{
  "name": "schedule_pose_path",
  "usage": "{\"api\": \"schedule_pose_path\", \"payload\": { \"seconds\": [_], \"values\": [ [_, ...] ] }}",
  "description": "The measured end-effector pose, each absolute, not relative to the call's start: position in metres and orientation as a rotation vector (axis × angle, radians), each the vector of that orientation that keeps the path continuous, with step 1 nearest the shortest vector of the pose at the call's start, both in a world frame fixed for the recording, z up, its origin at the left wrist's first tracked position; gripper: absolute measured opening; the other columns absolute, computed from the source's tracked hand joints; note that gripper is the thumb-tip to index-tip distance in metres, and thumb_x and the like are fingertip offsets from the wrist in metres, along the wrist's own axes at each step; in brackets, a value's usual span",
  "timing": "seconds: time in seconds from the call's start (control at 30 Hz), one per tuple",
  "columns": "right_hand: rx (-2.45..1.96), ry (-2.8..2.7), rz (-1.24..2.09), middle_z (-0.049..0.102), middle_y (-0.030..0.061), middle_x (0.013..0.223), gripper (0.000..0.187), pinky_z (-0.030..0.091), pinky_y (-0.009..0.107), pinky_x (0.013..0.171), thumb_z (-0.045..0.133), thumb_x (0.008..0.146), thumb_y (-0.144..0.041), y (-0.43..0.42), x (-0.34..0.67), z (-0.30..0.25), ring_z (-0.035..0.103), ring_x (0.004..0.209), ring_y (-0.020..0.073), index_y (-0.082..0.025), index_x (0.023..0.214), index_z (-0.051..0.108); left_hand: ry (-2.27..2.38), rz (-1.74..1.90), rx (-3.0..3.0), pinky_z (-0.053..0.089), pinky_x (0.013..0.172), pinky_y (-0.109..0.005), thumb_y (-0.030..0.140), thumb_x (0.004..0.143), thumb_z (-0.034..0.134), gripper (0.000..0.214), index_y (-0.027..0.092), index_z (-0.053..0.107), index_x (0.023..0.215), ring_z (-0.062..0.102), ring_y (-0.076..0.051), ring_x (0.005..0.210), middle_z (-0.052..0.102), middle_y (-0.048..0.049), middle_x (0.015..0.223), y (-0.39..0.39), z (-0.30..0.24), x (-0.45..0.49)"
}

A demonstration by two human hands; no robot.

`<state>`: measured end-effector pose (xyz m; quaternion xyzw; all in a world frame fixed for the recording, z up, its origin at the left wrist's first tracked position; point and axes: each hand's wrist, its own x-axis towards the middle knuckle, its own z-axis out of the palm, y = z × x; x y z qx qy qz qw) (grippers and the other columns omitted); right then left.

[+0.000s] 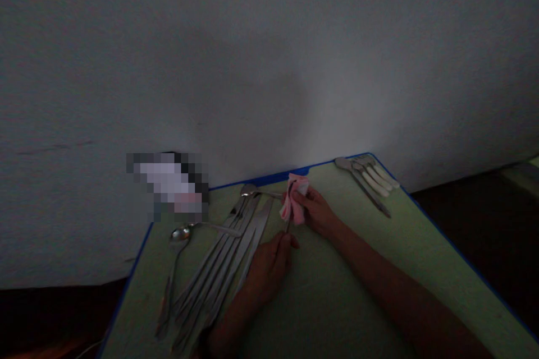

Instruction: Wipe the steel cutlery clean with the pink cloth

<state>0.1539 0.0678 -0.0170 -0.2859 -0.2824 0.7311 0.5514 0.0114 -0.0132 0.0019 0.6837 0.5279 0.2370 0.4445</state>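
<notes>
My left hand (pixel 269 263) is closed, pinching the lower end of a thin metal utensil (pixel 288 223) that stands nearly upright above the table. My right hand (pixel 314 210) is closed on a pink and white cloth (pixel 295 202) wrapped round the upper part of that utensil. Both hands are near the middle of the green table (pixel 345 291). To the left of my left hand lies a row of several long metal utensils (pixel 227 261), side by side.
A metal spoon (pixel 174 252) lies at the table's left. Several utensils with pale handles (pixel 373 179) lie at the far right corner. The table has a blue edge (pixel 261 179) against a grey wall. A blurred patch (pixel 168 185) sits at the far left corner. The scene is dim.
</notes>
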Motion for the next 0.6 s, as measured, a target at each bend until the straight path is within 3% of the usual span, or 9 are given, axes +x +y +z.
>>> {"api": "schedule_pose_path", "payload": {
  "seconds": [0.3, 0.6],
  "values": [
    [-0.672, -0.544, 1.753, 0.068, 0.0038, 0.071, 0.031, 0.051, 0.030, 0.066, 0.063, 0.073, -0.045, 0.068, 0.148, -0.017, 0.065, 0.073, 0.0181, -0.016, 0.084, 0.062, 1.289, 0.631, 1.625, 0.034, 0.055, -0.025, 0.041, 0.094, 0.023, 0.041, 0.018, 0.056, 0.084, 0.045, -0.013, 0.051, 0.042, 0.0047, 0.052, -0.011, 0.004, 0.013],
    [-0.574, -0.287, 1.708, 0.070, 0.0033, 0.082, 0.027, 0.052, 0.032, 0.072, 0.051, 0.083, -0.040, 0.080, 0.154, -0.020, 0.065, 0.074, 0.0171, -0.017, 0.096, 0.061, 1.372, 0.645, 1.657, 0.036, 0.055, -0.024, 0.038, 0.091, 0.035, 0.036, 0.018, 0.047, 0.118, 0.050, -0.014, 0.060, 0.051, 0.0026, 0.066, -0.012, 0.005, 0.014]
  ]
}}
